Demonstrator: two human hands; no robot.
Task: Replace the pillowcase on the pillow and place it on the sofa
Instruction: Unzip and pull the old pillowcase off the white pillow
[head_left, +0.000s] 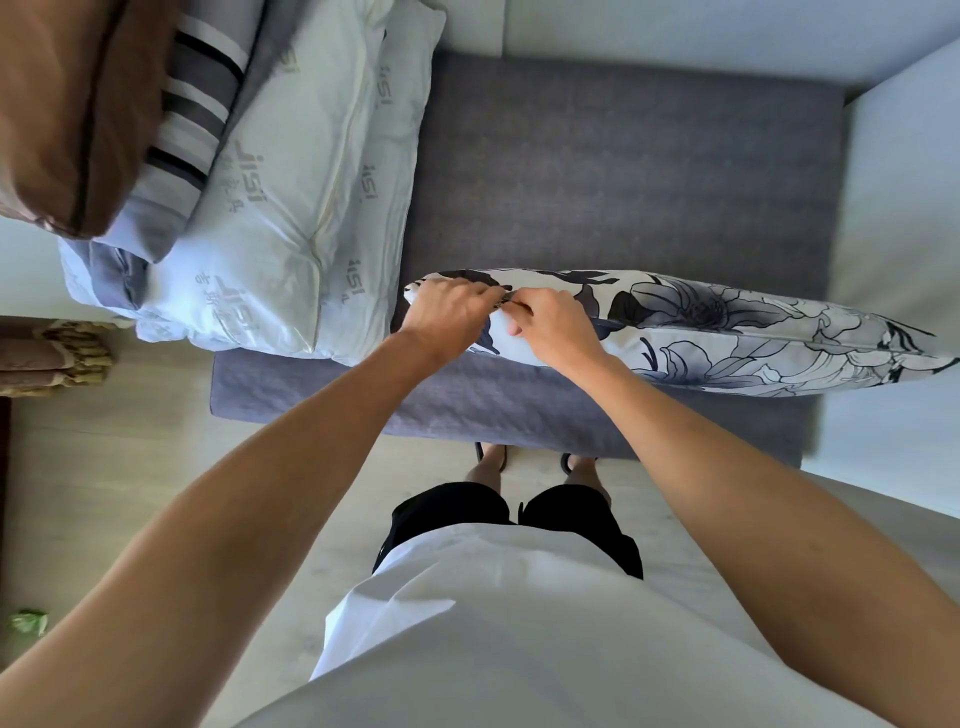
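A pillow in a white pillowcase with a dark blue flower print (727, 332) lies on its edge along the front of the grey-blue sofa seat (623, 171). My left hand (447, 312) grips the pillow's left corner with curled fingers. My right hand (550, 322) pinches the cover's upper edge just beside it, at what looks like the opening seam. The two hands nearly touch. Whether the seam is open or closed under the fingers is hidden.
On the sofa's left side lies a bare white pillow with grey lettering (291, 208), with a striped cover (192, 119) and a brown cushion (67, 104) piled on it. White armrest (904, 208) at right. Light wood floor (130, 467) below me.
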